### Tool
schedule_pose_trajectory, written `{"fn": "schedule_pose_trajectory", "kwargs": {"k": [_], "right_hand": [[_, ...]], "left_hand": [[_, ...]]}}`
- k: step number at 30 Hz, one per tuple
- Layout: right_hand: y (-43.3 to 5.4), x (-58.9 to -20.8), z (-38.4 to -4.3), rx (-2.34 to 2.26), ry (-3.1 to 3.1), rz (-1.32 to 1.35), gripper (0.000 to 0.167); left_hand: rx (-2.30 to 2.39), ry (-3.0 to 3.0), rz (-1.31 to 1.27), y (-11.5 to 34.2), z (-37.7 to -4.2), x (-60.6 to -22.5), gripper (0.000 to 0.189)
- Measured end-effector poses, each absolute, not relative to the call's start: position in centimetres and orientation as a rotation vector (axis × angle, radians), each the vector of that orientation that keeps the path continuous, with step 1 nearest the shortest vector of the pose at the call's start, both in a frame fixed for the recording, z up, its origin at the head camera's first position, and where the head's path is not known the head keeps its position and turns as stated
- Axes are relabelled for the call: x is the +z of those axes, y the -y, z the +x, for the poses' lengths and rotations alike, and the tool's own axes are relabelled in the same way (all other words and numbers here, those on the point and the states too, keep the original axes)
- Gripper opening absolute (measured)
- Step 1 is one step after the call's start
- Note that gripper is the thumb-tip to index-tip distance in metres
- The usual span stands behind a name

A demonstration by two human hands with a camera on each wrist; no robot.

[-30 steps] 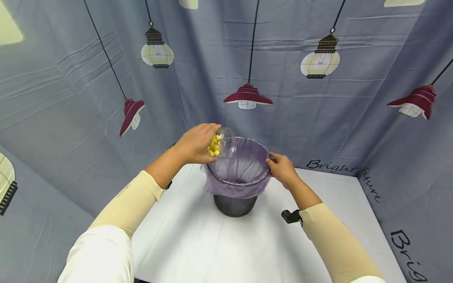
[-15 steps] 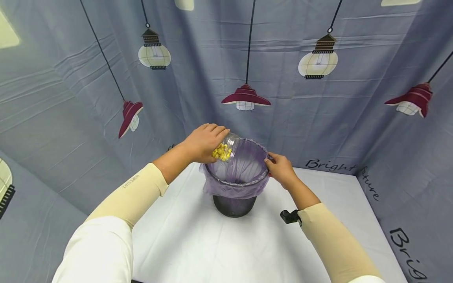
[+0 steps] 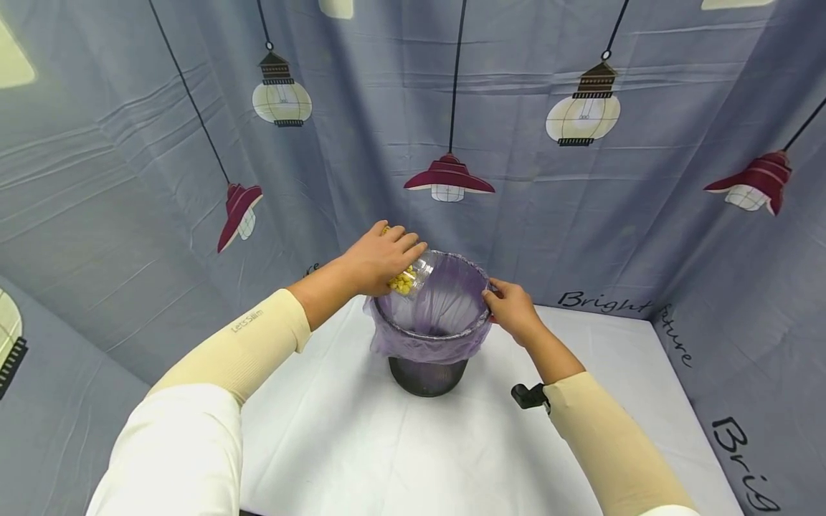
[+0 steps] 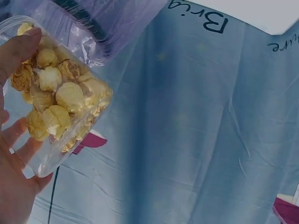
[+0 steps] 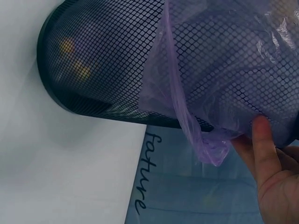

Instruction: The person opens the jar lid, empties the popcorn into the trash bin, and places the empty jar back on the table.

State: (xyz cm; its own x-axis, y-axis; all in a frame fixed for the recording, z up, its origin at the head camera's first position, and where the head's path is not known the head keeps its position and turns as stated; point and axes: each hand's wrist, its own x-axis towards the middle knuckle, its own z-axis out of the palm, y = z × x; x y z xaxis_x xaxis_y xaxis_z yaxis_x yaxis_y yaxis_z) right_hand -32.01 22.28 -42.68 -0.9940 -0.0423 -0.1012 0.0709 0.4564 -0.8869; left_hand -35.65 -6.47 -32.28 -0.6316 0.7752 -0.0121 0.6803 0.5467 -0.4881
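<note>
My left hand (image 3: 381, 259) grips a clear plastic jar (image 3: 423, 269) of yellow popcorn (image 4: 70, 95) over the left rim of a bin. The jar is tipped, its mouth pointing down into the bin. Black mesh forms the waste bin (image 3: 428, 378), and a thin purple bin liner (image 3: 431, 349) is folded over its rim. At the right side of that rim, my right hand (image 3: 513, 309) pinches edge and liner between thumb and fingers. Through the mesh in the right wrist view, blurred yellow popcorn pieces (image 5: 74, 60) show near the bin's base.
The bin stands on a white-covered table (image 3: 387, 451). Grey-blue curtains (image 3: 516, 215) printed with lamps and lettering close in the back and sides. A black wrist mount (image 3: 529, 395) sticks out from the right sleeve.
The left hand has moved right and rolled over, tipping the jar further down into the bin. The right hand keeps its place on the rim.
</note>
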Motion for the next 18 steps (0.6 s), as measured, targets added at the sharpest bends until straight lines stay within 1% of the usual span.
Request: {"fn": "schedule_pose_trajectory", "kwargs": {"k": [8,15,18], "right_hand": [[-22.3,-42.5,-32.0,-1.601,-2.566,0.02,0.058],[-22.5,-42.6,-32.0,-1.603,-2.559,0.026,0.058],[-22.5,-42.6,-32.0,-1.6,-2.566,0.024,0.057]], "left_hand": [[0.861,2.49,-1.223,5.5,-35.4,-32.4,0.099],[0.959,2.434,-1.228,4.3,-35.0,-32.2,0.089],[0.964,2.455,-1.237,4.0,-34.9,-32.1,0.092]]}}
